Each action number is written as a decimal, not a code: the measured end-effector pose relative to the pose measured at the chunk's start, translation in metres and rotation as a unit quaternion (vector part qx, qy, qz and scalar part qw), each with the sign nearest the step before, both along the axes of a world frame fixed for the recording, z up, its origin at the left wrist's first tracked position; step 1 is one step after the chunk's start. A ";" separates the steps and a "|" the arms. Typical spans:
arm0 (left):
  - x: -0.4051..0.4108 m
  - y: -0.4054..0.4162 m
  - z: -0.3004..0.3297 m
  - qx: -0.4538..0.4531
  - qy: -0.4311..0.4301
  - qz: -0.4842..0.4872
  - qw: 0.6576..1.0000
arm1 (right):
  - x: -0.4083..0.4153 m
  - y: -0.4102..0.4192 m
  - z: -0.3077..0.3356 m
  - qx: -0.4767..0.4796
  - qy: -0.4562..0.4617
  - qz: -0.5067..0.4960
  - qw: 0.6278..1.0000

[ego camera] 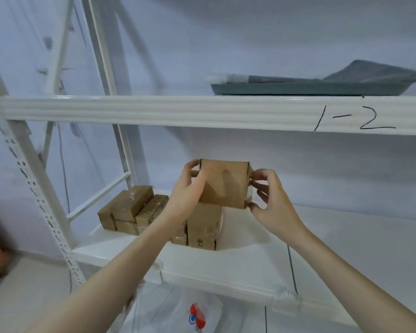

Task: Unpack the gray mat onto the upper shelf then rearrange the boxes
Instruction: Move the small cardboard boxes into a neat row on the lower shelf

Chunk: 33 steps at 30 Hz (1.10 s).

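Observation:
Both my hands hold a brown cardboard box in the air above the lower shelf. My left hand grips its left side and my right hand grips its right side. Directly beneath it stands another cardboard box on the lower shelf. Further left lies a cluster of several cardboard boxes. The gray mat lies flat on the upper shelf at the right, its far corner raised.
The upper shelf's front beam bears the handwritten mark "1-2". White perforated uprights and diagonal braces stand at the left. A white plastic bag with a red and blue logo hangs below the lower shelf's front edge.

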State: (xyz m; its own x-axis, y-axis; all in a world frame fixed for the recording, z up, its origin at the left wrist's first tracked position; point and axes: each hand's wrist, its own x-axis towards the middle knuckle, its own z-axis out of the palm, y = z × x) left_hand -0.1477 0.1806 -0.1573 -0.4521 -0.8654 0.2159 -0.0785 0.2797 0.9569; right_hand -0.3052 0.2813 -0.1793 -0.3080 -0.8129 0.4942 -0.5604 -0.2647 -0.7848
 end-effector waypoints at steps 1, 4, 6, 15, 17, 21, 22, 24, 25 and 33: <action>0.005 0.003 0.003 -0.025 -0.002 -0.005 1.000 | 0.005 0.002 0.006 -0.012 -0.001 0.011 1.000; 0.017 0.011 0.013 -0.079 -0.002 -0.015 0.997 | 0.014 0.008 0.022 -0.037 0.025 0.032 0.998; 0.027 0.014 0.018 -0.103 -0.002 -0.010 0.995 | 0.016 0.012 0.030 -0.044 0.051 0.036 0.997; 0.042 0.026 0.044 -0.048 0.084 -0.020 0.995 | -0.003 0.034 0.061 -0.042 0.249 0.028 0.967; 0.037 0.029 0.046 0.040 0.140 -0.035 0.989 | -0.011 0.043 0.068 -0.055 0.283 0.009 0.958; 0.022 0.036 0.045 0.159 0.236 -0.066 0.956 | -0.027 0.058 0.077 -0.064 0.212 -0.001 0.975; 0.019 0.038 0.044 0.174 0.251 -0.072 0.949 | -0.030 0.062 0.079 -0.056 0.188 0.006 0.981; 0.012 0.043 0.044 0.180 0.257 -0.089 0.946 | -0.036 0.070 0.081 -0.032 0.166 0.026 0.985; 0.010 0.045 0.044 0.176 0.256 -0.094 0.946 | -0.037 0.073 0.082 -0.021 0.168 0.037 0.985; -0.001 0.064 0.047 0.161 0.258 -0.128 0.944 | -0.043 0.094 0.091 -0.011 0.170 0.063 0.983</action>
